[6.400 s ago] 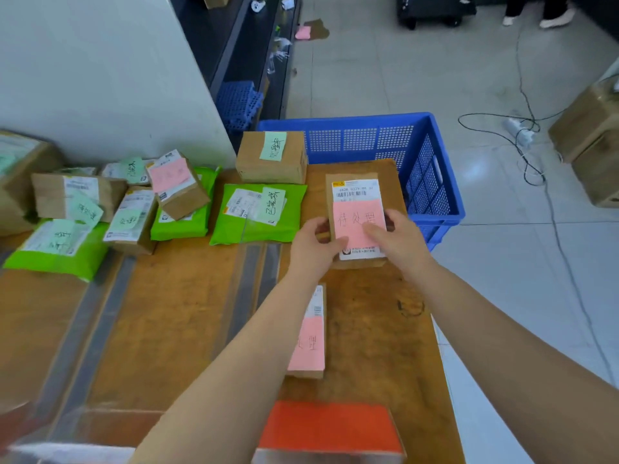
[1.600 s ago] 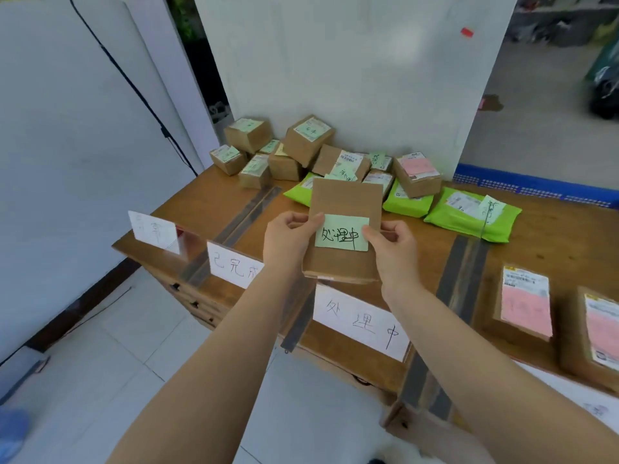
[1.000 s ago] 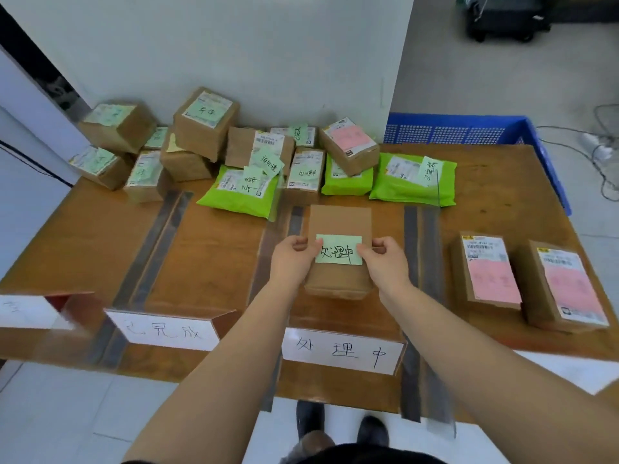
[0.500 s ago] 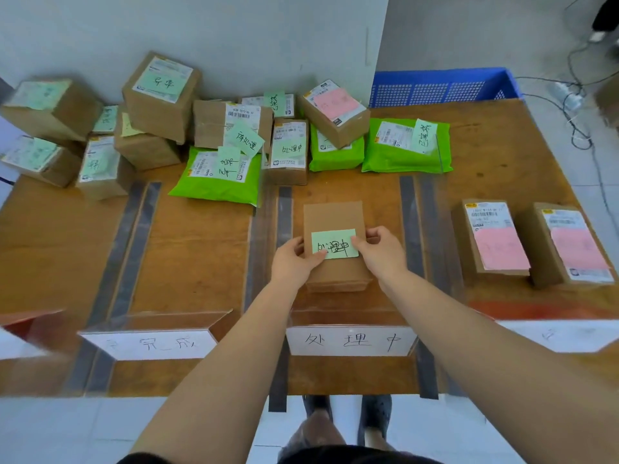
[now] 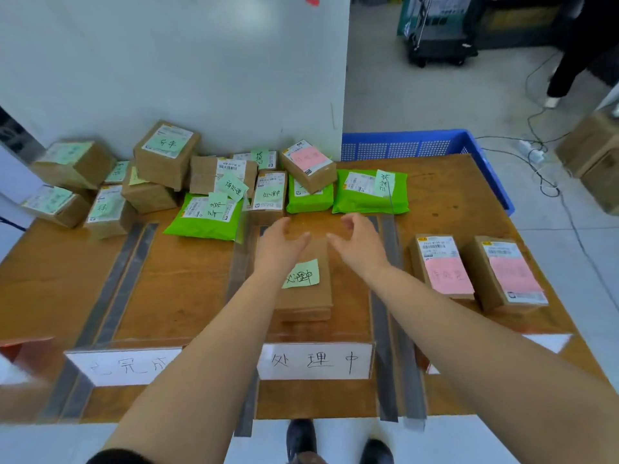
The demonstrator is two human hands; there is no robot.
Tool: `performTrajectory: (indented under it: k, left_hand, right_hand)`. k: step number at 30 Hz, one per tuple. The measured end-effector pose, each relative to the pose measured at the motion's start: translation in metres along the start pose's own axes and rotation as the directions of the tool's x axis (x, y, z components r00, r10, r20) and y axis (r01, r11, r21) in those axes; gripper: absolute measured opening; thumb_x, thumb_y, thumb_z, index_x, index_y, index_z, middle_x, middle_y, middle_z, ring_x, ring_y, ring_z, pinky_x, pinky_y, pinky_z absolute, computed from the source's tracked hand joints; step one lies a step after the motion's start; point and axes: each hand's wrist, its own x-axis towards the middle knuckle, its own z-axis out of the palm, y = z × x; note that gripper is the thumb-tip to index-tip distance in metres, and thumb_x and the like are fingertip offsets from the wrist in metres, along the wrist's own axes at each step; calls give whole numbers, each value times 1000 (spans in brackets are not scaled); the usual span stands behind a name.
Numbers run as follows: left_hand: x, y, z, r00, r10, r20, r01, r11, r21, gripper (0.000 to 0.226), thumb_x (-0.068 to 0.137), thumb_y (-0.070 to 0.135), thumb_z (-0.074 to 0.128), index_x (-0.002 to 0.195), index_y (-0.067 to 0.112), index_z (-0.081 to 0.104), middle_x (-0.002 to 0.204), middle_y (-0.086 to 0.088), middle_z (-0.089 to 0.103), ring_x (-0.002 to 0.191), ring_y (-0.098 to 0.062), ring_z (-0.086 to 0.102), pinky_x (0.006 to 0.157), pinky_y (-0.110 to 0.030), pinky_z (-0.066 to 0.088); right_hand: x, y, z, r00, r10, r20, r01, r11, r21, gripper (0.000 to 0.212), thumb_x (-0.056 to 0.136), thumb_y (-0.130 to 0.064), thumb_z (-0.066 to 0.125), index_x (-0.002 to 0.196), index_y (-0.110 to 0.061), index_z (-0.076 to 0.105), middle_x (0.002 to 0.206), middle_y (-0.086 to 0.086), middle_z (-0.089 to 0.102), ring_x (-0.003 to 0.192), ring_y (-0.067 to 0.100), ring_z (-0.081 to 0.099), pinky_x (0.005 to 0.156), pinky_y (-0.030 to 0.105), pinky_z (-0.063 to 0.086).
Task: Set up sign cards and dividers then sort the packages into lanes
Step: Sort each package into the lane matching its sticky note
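A brown box with a green note (image 5: 310, 289) lies flat in the middle lane, behind the white sign card (image 5: 316, 360). My left hand (image 5: 279, 244) and my right hand (image 5: 356, 241) hover just past its far end, fingers spread, holding nothing. Two brown boxes with pink notes (image 5: 442, 266) (image 5: 505, 272) lie in the right lane. Grey divider strips (image 5: 385, 329) (image 5: 110, 296) run front to back on the wooden table (image 5: 187, 296). Unsorted brown boxes and green mailers, among them one green mailer (image 5: 370, 192), are piled along the far edge by the wall.
Another sign card (image 5: 125, 366) stands at the front left, partly covered by my left forearm. A blue plastic crate (image 5: 418, 145) sits behind the table's far right corner. Cables and cardboard boxes lie on the floor to the right.
Both hands set the green-note box down in the middle lane, let go and moved forward past it toward the pile. The camera view tilted up.
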Motion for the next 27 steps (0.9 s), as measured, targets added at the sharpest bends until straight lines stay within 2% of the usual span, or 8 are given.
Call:
performTrajectory:
  k: [5,8,11,16,21,27]
  left_hand:
    - [2,63,8,989,132,-60,-130,991,35,52,89,33,58,135,13,45,138,-6,51,127,-24,47,99,-33,39]
    - [3,91,20,984,174,-43,-174,985,20,49,91,29,57,136,12,45,136,-7,52,126,-23,47,96,-29,38]
    - [13,110,32,982,190,-14,-190,982,16,50,92,28,56,137,11,43,139,-7,50,128,-23,45,99,-30,36]
    - [58,119,55,985,164,51,-167,985,46,51,90,27,58,135,8,45,138,-9,50,127,-25,46,101,-31,37]
    - [123,113,93,980,133,148,-150,982,111,53,91,27,56,138,8,41,141,-10,48,129,-27,45,104,-35,37]
    - [194,98,157,965,110,238,-149,977,152,53,91,28,54,140,12,40,144,-9,44,130,-27,43,103,-33,36]
  right_hand:
    - [18,-7,-66,983,-178,-54,172,980,-96,49,85,-25,65,128,-11,48,129,7,51,120,21,50,97,30,40]
    - [30,-1,-100,978,-190,-84,180,977,-117,48,86,-24,65,128,-12,48,128,8,50,117,21,51,92,29,41]
    - [48,8,-120,980,-170,-104,158,980,-120,47,85,-25,65,127,-13,49,130,7,50,117,21,51,92,29,41]
    - [92,27,-129,992,-54,-113,43,995,-95,49,85,-27,66,128,-11,50,132,7,50,120,21,50,95,29,40]
    - [149,64,-120,976,192,-105,-184,979,84,49,85,-26,66,127,-8,50,130,10,54,119,23,51,91,27,38]
    - [209,117,-92,943,321,-84,-318,947,51,51,86,-28,65,128,-6,49,128,10,56,118,24,52,92,28,39]
